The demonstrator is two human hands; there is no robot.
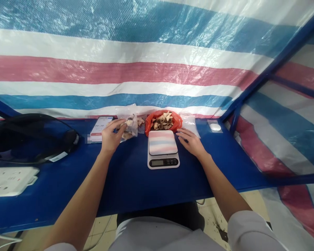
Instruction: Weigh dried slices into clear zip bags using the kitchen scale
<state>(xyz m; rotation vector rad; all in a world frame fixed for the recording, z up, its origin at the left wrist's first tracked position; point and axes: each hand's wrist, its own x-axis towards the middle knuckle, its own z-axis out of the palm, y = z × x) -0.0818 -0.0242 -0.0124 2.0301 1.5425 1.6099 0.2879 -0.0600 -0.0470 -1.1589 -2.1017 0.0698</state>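
My left hand reaches over the clear plastic bag, fingers drawn together in a pinch. At its fingertips is a small pale-and-dark dried piece; more light pieces lie in the bag below. My right hand has its fingers spread, holding nothing, at the right edge of an open red plastic bag. That bag is full of curled, brown and cream dried pieces. Between my hands stands a white kitchen scale with a bare platform and a grey display.
A phone showing a timer lies left of my left hand. Behind my right hand is a flat clear bag; farther right sits a white oval object. A black-banded item and power strip occupy the blue table's left side.
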